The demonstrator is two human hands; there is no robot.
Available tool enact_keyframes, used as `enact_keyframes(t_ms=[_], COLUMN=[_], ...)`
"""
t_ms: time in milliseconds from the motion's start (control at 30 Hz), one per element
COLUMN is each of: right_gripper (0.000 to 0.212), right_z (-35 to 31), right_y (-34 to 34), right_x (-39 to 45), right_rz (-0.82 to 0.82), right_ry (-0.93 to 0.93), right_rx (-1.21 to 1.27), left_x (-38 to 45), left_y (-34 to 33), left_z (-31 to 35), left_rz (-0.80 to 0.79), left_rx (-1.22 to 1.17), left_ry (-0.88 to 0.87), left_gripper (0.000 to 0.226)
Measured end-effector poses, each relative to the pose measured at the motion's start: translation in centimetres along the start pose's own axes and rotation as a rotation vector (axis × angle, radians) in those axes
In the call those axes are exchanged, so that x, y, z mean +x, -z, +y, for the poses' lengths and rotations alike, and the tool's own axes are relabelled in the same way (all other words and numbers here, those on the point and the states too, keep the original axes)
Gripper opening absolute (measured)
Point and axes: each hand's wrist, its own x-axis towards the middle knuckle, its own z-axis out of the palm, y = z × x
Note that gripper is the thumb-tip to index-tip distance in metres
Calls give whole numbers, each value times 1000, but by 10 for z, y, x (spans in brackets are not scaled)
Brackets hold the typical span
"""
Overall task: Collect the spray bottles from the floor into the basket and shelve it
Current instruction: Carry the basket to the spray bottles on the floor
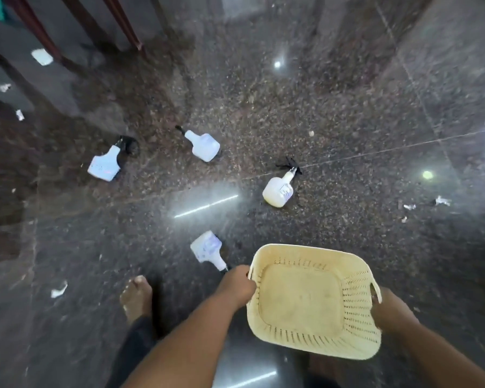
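A dark, speckled, polished stone floor [333, 113] fills the view, seen from above, with pale glints of light reflected in it. At the upper left, dark reddish wooden furniture legs [42, 37] cross the frame.

A cream plastic basket [356, 340] with perforated walls is held above the floor at the lower right, tilted so that its bare inside faces the camera. Nothing is seen inside it. The left hand [237, 287] is closed around the basket's left rim, with the fingers curled over the edge. The right hand [389, 308] is closed on the handle at the basket's right side, fingers wrapped beneath it. Both bare forearms reach in from the bottom edge.

Four white spray bottles are lying on their sides on the floor, well apart from one another. The nearest bottle [207, 249] lies just left of the basket, its nozzle end hidden by the left hand. A cream-tinted bottle [277, 191] with a black trigger lies beyond the basket, right of centre. A third bottle [203, 145] lies farther off near the middle, and a fourth bottle [104, 163] lies at the left.

A bare foot [136, 298] is planted on the floor at the lower left. Small white paper scraps [58, 289] are scattered about the floor.
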Motion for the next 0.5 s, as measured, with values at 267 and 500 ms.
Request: enact_keyframes(t_ms=[267, 500], right_gripper=[14, 10], right_z=[-63, -85], right_y=[-34, -73], right_x=[32, 68], right_rz=[132, 188], right_ry=[-263, -283], right_rx=[108, 100], left_x=[103, 143], left_y=[74, 107], left_z=[35, 10], left_rz=[-189, -450], left_rx=[-39, -107], left_ry=[-121, -41], left_gripper=[27, 52])
